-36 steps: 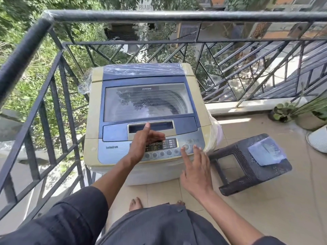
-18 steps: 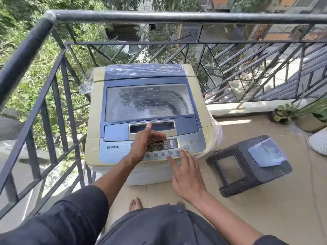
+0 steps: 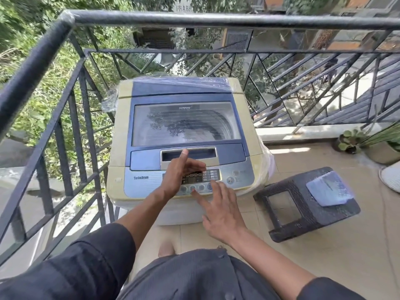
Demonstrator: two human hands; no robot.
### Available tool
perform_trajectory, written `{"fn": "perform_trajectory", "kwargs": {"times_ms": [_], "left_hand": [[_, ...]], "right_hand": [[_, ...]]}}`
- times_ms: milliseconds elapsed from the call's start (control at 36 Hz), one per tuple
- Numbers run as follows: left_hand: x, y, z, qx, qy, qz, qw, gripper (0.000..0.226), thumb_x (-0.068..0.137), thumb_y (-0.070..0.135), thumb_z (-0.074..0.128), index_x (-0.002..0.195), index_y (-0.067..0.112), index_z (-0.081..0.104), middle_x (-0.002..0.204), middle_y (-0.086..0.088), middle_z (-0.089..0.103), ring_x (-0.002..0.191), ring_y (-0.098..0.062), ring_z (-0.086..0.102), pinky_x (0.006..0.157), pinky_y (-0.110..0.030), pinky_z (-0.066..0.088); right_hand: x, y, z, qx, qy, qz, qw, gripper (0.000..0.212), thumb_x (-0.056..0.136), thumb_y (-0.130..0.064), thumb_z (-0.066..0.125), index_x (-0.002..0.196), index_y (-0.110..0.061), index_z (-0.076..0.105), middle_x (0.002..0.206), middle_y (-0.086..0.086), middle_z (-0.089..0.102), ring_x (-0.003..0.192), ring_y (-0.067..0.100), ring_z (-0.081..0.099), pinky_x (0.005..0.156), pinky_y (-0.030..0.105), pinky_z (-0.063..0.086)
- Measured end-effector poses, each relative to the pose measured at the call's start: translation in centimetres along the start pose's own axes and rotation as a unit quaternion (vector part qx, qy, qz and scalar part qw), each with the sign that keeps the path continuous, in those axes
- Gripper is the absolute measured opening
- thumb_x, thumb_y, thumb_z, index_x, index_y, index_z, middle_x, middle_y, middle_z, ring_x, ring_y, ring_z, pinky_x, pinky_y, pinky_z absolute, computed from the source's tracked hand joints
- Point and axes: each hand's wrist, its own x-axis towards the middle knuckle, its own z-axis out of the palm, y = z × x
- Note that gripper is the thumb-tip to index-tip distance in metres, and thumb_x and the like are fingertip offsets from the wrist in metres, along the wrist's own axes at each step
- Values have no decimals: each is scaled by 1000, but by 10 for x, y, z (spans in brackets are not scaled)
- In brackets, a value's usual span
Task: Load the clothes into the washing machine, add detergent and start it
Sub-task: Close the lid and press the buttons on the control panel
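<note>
A cream and blue top-loading washing machine stands in the balcony corner with its glass lid closed. Its control panel runs along the front edge, with a lit display and a row of round buttons. My left hand hovers over the left part of the panel, thumb raised and fingers loosely curled, holding nothing. My right hand has its fingers spread, and the index fingertip touches a round button in the row below the display. No clothes or detergent can be seen.
A black metal railing encloses the machine on the left and behind. A dark plastic stool with a pale blue sheet on it stands to the right on the tiled floor. Potted plants sit at the far right.
My right hand has moved left along the panel, from the buttons at the right end to a round button below the display. The left hand has stayed in place.
</note>
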Motion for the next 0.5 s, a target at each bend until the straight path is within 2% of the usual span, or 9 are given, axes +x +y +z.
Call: {"fn": "perform_trajectory", "kwargs": {"times_ms": [139, 306, 500], "left_hand": [[0, 3, 2, -2, 7, -6, 1000, 80, 114, 46, 19, 105, -8, 78, 99, -19, 80, 102, -28, 78, 93, -28, 57], [0, 3, 2, -3, 8, -11, 1000, 80, 114, 44, 19, 105, -9, 77, 100, -20, 80, 102, -28, 77, 91, -25, 57], [0, 3, 2, 2, 5, -7, 1000, 81, 114, 46, 18, 103, -5, 79, 100, -17, 81, 103, -26, 77, 100, -34, 56]], "right_hand": [[4, -5, -1, -14, -6, -21, 1000, 90, 78, -39, 68, 155, -44, 21, 157, 27, 26, 140, 48, 29, 110, 62, 29], [10, -7, -1, -33, -7, -23, 999, 94, 83, -42, 66, 156, -49, 8, 158, 28, 20, 141, 50, 24, 109, 64, 23], [11, -9, 1, -41, -13, -19, 999, 98, 88, -44, 64, 156, -50, -6, 163, 27, 11, 146, 51, 16, 112, 65, 17]]}}
